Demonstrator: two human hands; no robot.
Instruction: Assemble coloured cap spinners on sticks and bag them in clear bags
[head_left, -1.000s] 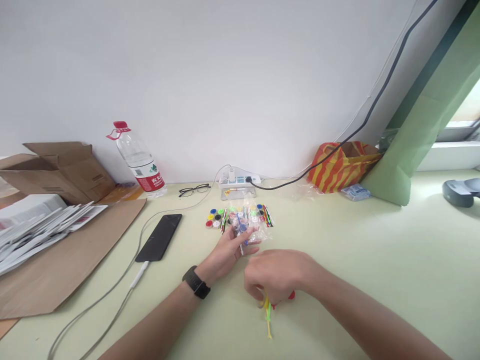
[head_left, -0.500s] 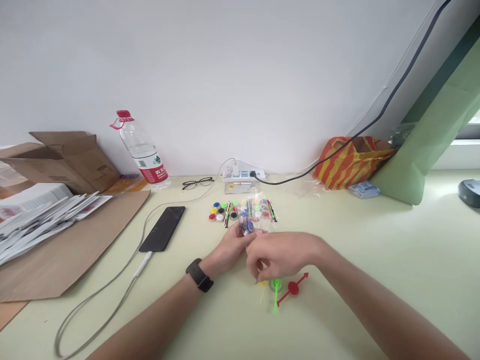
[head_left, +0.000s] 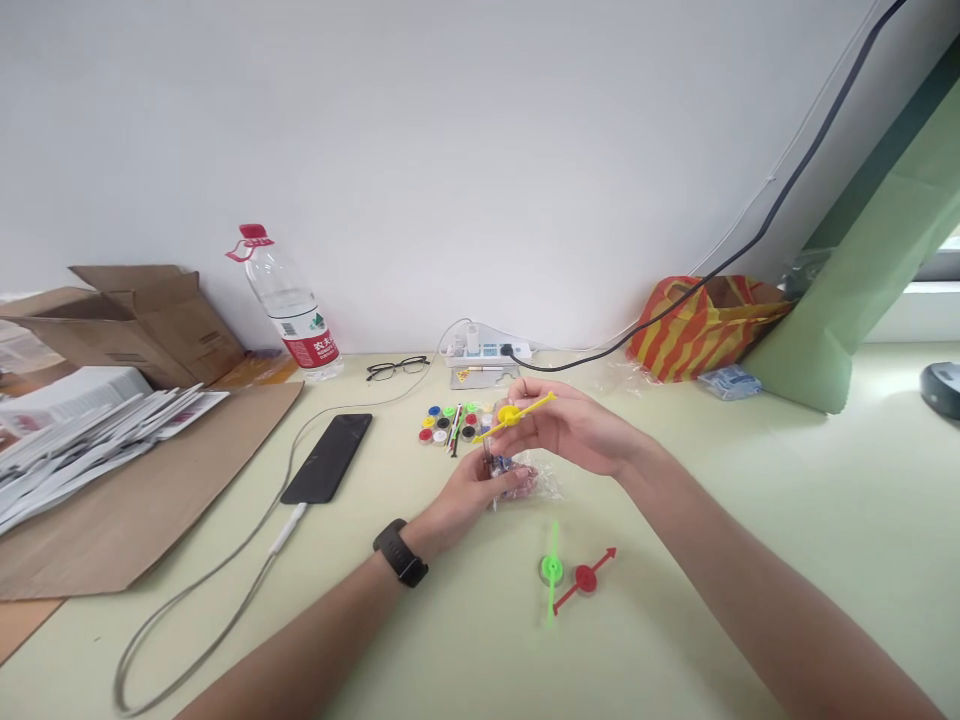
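My left hand (head_left: 480,490) is closed on a clear plastic bag (head_left: 525,478) of small parts, blue and reddish ones showing through. Just above it, my right hand (head_left: 574,425) pinches a yellow spinner (head_left: 508,415), a round hub with a long arrow, tilted up to the right. On the table below my hands lie a green spinner (head_left: 552,568), its arrow smeared, and a red spinner (head_left: 586,579) whose arrow slants toward the upper right. Behind my left hand are several coloured round pieces (head_left: 442,423) and a bundle of thin arrows (head_left: 454,430).
A phone (head_left: 328,458) on a white cable lies at left, near cardboard (head_left: 172,490) with papers. A water bottle (head_left: 304,320), glasses (head_left: 397,368) and a power strip (head_left: 487,350) stand along the wall. A red-yellow bag (head_left: 690,330) sits at back right.
My right hand has risen and moved away from me, lifting the yellow spinner off the table. My left hand still grips the bag, which now sits lower. The green and red spinners keep their places.
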